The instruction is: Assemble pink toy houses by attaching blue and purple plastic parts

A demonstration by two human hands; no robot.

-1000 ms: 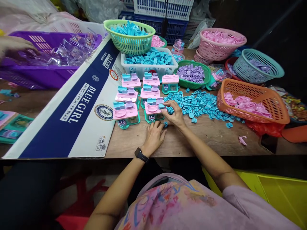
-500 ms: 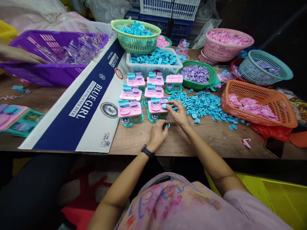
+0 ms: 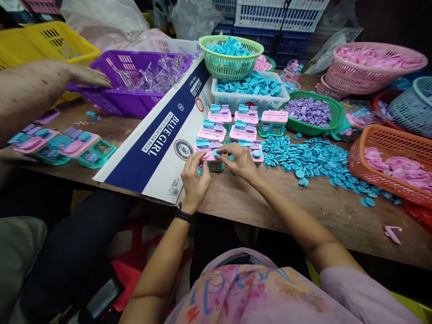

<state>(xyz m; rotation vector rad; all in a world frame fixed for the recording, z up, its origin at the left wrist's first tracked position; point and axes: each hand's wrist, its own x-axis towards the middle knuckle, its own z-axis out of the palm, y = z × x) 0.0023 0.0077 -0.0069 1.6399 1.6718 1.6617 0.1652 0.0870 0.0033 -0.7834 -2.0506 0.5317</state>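
My right hand (image 3: 240, 161) pinches a small round blue disc (image 3: 216, 153) at the pink top of the front left toy kitchen (image 3: 216, 166). On that toy's left side, the fingers of my left hand (image 3: 196, 182) are closed around its corner, near a pink dish; they partly hide it. Just to the right, behind my right hand, stands another toy kitchen (image 3: 257, 158) with a blue disc on its right end. More pink-topped toys stand in rows behind, among them a toy kitchen (image 3: 273, 123) with a bare top. Loose blue discs (image 3: 313, 155) are heaped right of my hands.
A cardboard sheet (image 3: 131, 166) leans at the left. Beyond it are a co-worker's hand (image 3: 87, 76), a purple basket (image 3: 101, 101) and finished-looking toys (image 3: 81, 146). A white bin (image 3: 248, 100), green basket (image 3: 303, 128) and orange basket (image 3: 388, 173) hold parts. A pink hook-shaped piece (image 3: 392, 234) lies right.
The view has swung left. My hands have moved from the front right toy to the front left one. A blue disc sits on the front right toy, and my right hand pinches another.
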